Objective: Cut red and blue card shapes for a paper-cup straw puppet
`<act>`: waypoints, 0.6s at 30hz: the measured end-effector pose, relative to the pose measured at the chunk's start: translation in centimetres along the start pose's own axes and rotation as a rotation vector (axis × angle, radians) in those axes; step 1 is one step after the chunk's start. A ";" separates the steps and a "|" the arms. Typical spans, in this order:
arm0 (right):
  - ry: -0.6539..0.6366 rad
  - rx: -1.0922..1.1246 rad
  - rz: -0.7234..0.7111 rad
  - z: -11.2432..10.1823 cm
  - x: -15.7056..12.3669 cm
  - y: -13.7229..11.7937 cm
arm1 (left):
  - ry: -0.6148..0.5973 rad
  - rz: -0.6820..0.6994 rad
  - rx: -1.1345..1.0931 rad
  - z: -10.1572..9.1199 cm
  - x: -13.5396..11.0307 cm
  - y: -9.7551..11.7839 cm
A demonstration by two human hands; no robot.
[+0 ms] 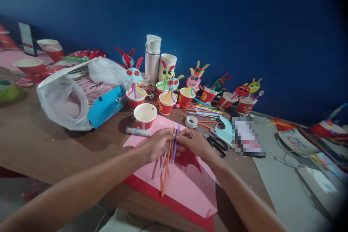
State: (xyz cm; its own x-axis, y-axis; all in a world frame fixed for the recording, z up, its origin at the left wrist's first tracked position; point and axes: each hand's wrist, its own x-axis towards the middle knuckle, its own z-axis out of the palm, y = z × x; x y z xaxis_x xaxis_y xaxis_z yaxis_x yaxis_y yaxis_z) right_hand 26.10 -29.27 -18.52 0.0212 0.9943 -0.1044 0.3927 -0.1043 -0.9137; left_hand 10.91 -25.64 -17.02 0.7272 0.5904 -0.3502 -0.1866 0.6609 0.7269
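Observation:
My left hand (156,145) is closed around an orange straw (166,170) and a pale, whitish straw (162,161), both pointing down toward me. Pinched in my right hand (194,141) is a purple straw (175,149), close beside the orange one. The fingertips of both hands nearly meet. Below them lies a pink paper sheet (193,192) over a red sheet (148,185), with a cut red piece (190,161) on top. An open paper cup (144,116) stands just beyond my left hand, and a small clear tube (138,131) lies before it.
Cups with paper faces, such as one blue-faced figure (134,75), line the wall side. A plastic bag (63,105) sits left. Toward the right are tape (191,121), black-handled scissors (217,143), loose straws (202,110), a blue paper scrap (227,130) and a blurred-out object (247,136).

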 end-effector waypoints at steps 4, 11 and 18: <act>0.011 0.004 -0.001 0.0 -0.1 0.0 | 0.006 -0.013 0.012 -0.1 0.1 -0.1; 0.000 0.025 0.015 0.0 -0.3 0.0 | 0.043 -0.038 0.005 -0.1 0.1 -0.2; 0.014 0.013 -0.005 0.1 -0.2 -0.3 | 0.021 -0.023 0.009 -0.3 0.2 -0.2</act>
State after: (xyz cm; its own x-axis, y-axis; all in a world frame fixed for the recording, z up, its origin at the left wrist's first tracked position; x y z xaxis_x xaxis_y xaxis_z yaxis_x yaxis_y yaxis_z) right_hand 25.85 -29.45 -18.28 0.0317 0.9950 -0.0942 0.3804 -0.0992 -0.9195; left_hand 10.88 -25.49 -17.42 0.7174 0.5848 -0.3786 -0.1641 0.6700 0.7240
